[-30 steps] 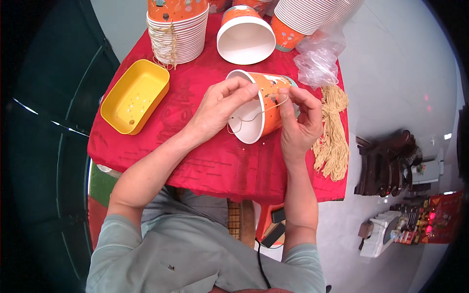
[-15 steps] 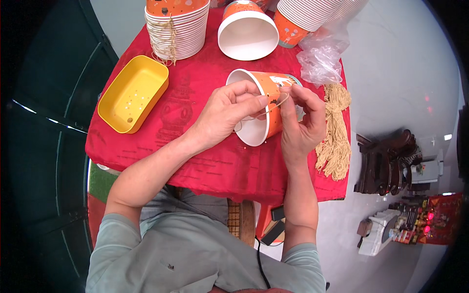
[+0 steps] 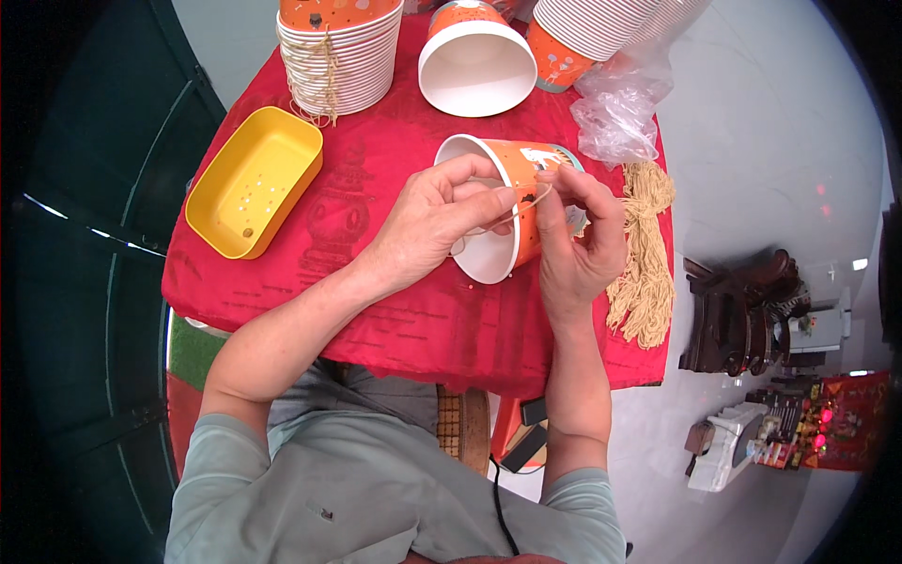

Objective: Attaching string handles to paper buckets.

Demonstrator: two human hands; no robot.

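Note:
An orange paper cup (image 3: pixel 528 226) with a white inside lies on its side on the red cloth, its mouth toward the left. My left hand (image 3: pixel 437 211) is closed at its rim, fingers reaching into the mouth and thumb at the edge. A thin beige string (image 3: pixel 507 220) runs in a loop from inside the cup across the rim. Beside the orange wall, my right hand (image 3: pixel 584 226) pinches the string's end between thumb and forefinger. Part of the string is hidden behind my left fingers.
A yellow tray (image 3: pixel 254 141) holding small bits sits at left. Farther back are a string-draped cup stack (image 3: pixel 352 75), a single cup (image 3: pixel 477 75), another stack (image 3: pixel 597 23) and a clear plastic bag (image 3: pixel 615 122). A beige string bundle (image 3: pixel 646 254) lies along the right edge.
My right fingertips have shifted slightly with the string, whose loop sits a little differently. My left hand and the cup stay nearly in place.

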